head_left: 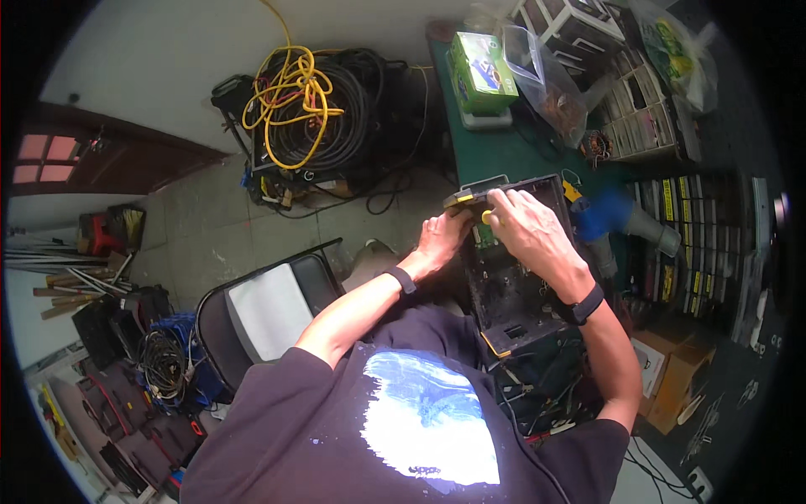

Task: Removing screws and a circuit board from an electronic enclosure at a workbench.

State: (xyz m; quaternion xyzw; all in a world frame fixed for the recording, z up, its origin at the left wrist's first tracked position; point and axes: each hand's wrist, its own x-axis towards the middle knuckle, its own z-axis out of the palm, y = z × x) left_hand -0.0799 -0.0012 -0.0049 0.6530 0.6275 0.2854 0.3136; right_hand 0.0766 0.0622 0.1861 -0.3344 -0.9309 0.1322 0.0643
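Note:
An open black case (514, 296) with a dark, bare-looking interior lies in front of me, tilted over the table's near edge. My left hand (441, 241) grips the far left corner of this case, its fingertips curled against the end panel with the yellow edge. Over the far end of the case, my right hand (531, 233) is closed with the fingers bent down. A small yellow round piece (487, 217) shows at its fingertips; its kind cannot be made out. Below that, part of a green circuit board (484, 237) is visible inside the case.
A green table (470, 155) carries a green box (483, 74), clear plastic bags, a blue-and-grey tool (606, 217) and small-drawer organizers (634, 109). Coiled yellow and black cables (302, 105) sit far left. A chair with a white pad (273, 311) stands left; a cardboard box (676, 382) lies right.

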